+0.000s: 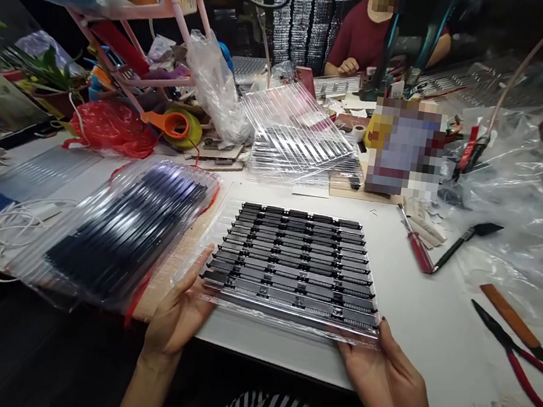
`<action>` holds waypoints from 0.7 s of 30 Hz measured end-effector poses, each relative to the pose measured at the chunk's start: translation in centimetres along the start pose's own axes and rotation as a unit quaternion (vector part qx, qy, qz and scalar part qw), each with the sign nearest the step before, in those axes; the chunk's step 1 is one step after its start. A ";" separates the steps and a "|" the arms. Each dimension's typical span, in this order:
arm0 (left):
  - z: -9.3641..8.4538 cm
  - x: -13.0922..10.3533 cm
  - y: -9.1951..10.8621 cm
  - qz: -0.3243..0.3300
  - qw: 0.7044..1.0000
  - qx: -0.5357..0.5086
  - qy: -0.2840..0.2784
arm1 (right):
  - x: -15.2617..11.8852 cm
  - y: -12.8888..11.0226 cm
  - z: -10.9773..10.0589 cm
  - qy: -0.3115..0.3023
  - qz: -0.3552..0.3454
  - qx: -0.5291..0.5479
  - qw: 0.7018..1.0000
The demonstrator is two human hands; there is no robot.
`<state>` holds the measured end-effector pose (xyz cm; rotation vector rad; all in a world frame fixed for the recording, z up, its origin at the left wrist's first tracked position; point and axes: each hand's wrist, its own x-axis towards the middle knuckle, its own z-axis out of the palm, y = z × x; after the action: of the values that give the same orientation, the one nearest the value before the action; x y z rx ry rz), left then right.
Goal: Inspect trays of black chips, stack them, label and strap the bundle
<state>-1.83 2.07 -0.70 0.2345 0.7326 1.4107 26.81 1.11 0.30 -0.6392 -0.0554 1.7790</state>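
Hands: left [177, 315] and right [386, 374] grip tray [296, 261] by near corners | tray best kept level | strips [296, 244] loose in grooves

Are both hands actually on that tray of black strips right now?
Touching. The head view shows the left hand gripping the clear tray at its near-left corner and the right hand at its near-right corner.

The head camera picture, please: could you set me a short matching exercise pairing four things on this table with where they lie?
Things:
1. tray of black parts
2. red screwdriver
3. red-handled pliers
4. white cord

Places:
A. far left of the table
B. held at both near corners by the left hand and right hand
C. near right edge
D. just right of the tray

Pairs: 1-B, 2-D, 3-C, 4-A
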 end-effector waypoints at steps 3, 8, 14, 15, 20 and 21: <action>0.0 0.3 0.0 -0.004 1.000 -0.012 0.014 | 0.0 0.0 0.0 0.001 -0.004 -0.011 1.000; 0.0 0.6 0.0 -0.004 0.998 -0.016 0.058 | 0.2 0.1 0.2 0.011 -0.005 -0.020 1.000; 0.1 0.3 0.0 0.012 0.997 0.001 0.078 | -0.5 -0.8 -0.1 0.030 0.032 -0.079 0.996; 0.1 0.2 0.1 0.009 0.998 0.005 0.069 | -0.7 -1.1 -0.4 0.037 0.040 -0.094 0.994; 0.1 0.2 0.1 -0.006 0.998 0.046 0.034 | -0.9 -1.8 -1.5 0.057 0.028 -0.143 0.988; 0.1 0.2 0.1 -0.006 0.998 0.052 0.035 | -0.8 -1.7 -1.5 0.054 0.022 -0.146 0.988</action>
<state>-1.86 2.28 -0.58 0.2615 0.8653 1.3777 29.09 0.46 -0.04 -0.9537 -0.2320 1.7913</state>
